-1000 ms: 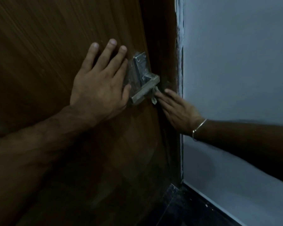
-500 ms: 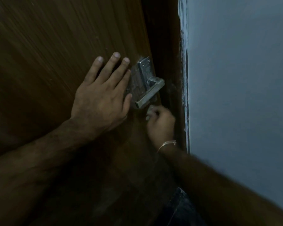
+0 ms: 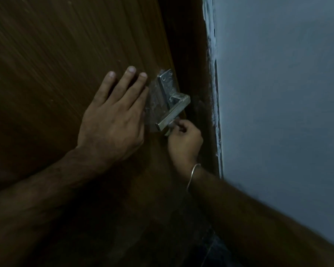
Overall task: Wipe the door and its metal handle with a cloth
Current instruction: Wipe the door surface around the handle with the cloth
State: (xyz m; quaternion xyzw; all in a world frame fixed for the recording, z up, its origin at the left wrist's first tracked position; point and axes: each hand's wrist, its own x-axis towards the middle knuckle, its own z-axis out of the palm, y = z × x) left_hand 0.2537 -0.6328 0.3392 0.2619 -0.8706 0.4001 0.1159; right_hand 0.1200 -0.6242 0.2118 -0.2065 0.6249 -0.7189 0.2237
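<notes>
**Handle wipe under way, door face largely still to do**

Metal handle [image 3: 173, 110] is sitting at the door's latch edge, its lever jutting out and angling down. Backplate [image 3: 167, 83] is showing smears and dull patches. A pale scrap of cloth [image 3: 169, 131] is peeking out just under the lever's free end; most of it is hidden, too small to read further.

Right hand [image 3: 184, 139] is curling shut around that cloth, knuckles up, pressing it to the lever's underside. A thin bangle [image 3: 193, 173] is riding on the wrist.

Left hand [image 3: 114, 116] is lying flat and spread on the door [image 3: 66, 64], fingers splayed, holding nothing, little finger just beside the backplate; likely bracing the panel.

Judgement: work is at the handle stage. Lever top and plate are looking unfinished; the wide wood face is giving no sign either way in this dim light. Grey wall [image 3: 278, 93] is bordering the frame.
</notes>
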